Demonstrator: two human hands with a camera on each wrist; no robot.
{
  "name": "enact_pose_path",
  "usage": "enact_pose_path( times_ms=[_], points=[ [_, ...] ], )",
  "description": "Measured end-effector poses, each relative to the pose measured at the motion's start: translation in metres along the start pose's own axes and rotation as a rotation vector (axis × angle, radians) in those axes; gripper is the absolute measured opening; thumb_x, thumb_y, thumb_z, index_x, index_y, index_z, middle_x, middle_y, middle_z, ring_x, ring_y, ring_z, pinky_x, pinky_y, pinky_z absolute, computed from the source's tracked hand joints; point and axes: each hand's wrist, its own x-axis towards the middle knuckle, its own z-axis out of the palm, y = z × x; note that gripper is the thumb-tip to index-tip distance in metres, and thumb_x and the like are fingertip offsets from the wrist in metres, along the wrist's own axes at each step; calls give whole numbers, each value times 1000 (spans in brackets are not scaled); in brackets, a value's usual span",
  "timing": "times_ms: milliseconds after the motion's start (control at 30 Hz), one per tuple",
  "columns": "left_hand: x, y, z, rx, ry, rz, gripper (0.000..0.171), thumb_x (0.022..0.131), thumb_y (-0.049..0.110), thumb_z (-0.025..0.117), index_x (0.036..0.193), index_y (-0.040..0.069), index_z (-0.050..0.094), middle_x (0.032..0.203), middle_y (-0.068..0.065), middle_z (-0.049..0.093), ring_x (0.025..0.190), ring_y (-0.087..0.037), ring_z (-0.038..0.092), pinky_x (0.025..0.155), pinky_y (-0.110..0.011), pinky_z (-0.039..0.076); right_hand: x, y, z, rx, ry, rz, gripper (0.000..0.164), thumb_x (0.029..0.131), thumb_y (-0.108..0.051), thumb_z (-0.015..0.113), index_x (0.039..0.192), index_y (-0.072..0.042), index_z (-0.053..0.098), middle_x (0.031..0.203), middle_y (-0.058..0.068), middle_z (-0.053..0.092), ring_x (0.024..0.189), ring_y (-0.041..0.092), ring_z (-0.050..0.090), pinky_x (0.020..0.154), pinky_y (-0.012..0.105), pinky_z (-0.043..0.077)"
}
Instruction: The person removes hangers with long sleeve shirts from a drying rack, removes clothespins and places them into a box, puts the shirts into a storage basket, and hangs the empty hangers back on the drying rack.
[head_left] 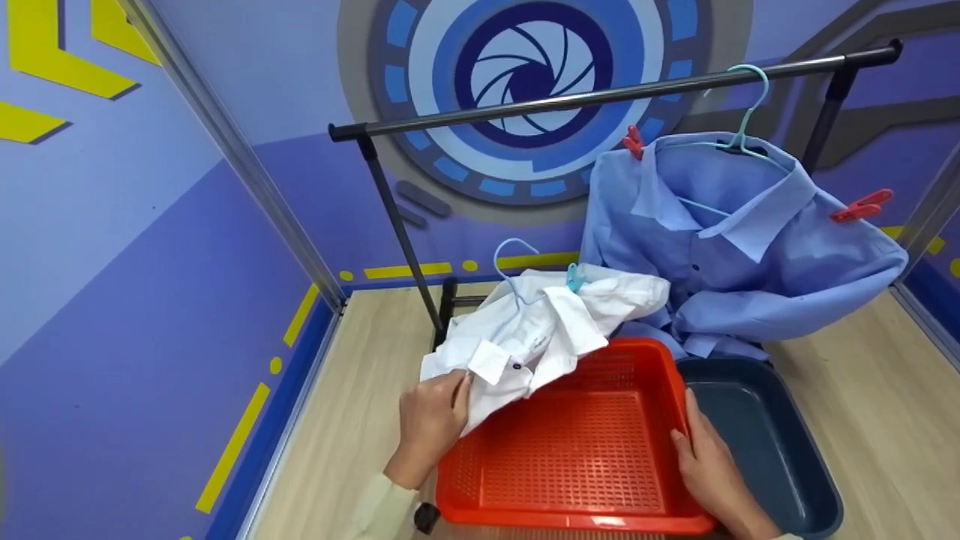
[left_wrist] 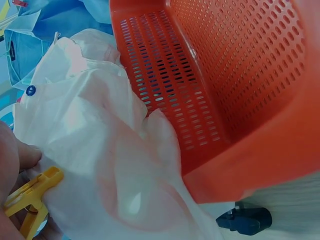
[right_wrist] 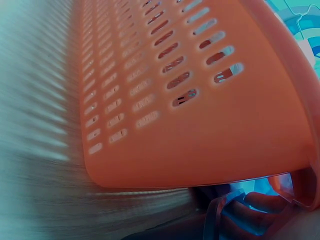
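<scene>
Two grips: left hand (head_left: 431, 420) pinches white shirt (head_left: 559, 337), right hand (head_left: 709, 461) holds red basket (head_left: 570, 519). Best lift the shirt clear before sliding the basket.

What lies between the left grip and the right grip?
In the head view, the red basket lies between them, with part of the white shirt beside the left grip.
</scene>
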Motion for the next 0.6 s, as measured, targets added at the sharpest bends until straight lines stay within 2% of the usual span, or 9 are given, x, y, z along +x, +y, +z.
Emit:
enact_pose_path(
  times_ms=[233,467,600],
  points=[
    [0,2,0,-10,13,1,15,86,20,70,73,16,64,57,0,62,50,-17,59,42,-30,38,1,0,-1,-4,-5,8,70,101,-5,40,154,-7,-6,155,32,16,137,50,28,107,64,30],
    [-3,5,-1,-32,-22,-23,15,87,20,70,73,16,65,57,1,61,49,-14,57,44,-27,39,0,0,-1,-8,-10,19,71,101,-5,41,154,-8,-5,155,32,16,137,50,28,106,64,29],
    [-5,6,-1,-47,-21,-37,14,86,19,70,73,16,66,56,1,61,50,-14,58,45,-28,42,0,0,0,0,-7,16,70,101,-4,41,154,-7,-5,155,32,15,138,50,26,108,64,28]
  ],
)
